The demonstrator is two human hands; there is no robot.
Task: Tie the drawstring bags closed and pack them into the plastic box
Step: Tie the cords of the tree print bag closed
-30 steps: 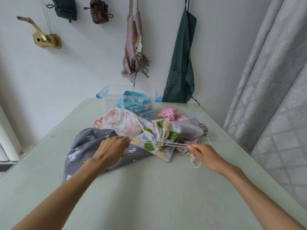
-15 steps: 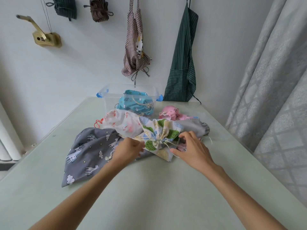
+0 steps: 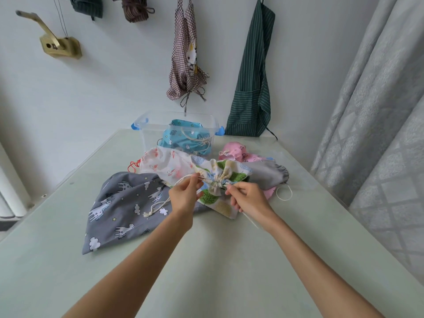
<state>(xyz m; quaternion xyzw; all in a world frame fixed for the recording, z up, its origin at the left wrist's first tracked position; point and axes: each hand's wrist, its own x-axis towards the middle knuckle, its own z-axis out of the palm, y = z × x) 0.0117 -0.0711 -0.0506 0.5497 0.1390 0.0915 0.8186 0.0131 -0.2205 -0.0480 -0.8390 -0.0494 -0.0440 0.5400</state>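
left hand [image 3: 184, 195], right hand [image 3: 249, 198] pinch leaf-print bag [image 3: 220, 180] cords – pale green table [image 3: 206, 260], white wall.

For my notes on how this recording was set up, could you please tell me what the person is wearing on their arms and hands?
Nothing that shows. Both forearms are bare for their whole visible length, with no sleeve edge in view. The left hand and the right hand wear no gloves, and no watch, bracelet or ring can be seen on the wrists or the fingers. No markers, straps or cables are attached to either arm.

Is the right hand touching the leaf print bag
Touching: in the head view the right hand pinches the cord at the leaf print bag's gathered neck, fingertips against the fabric.
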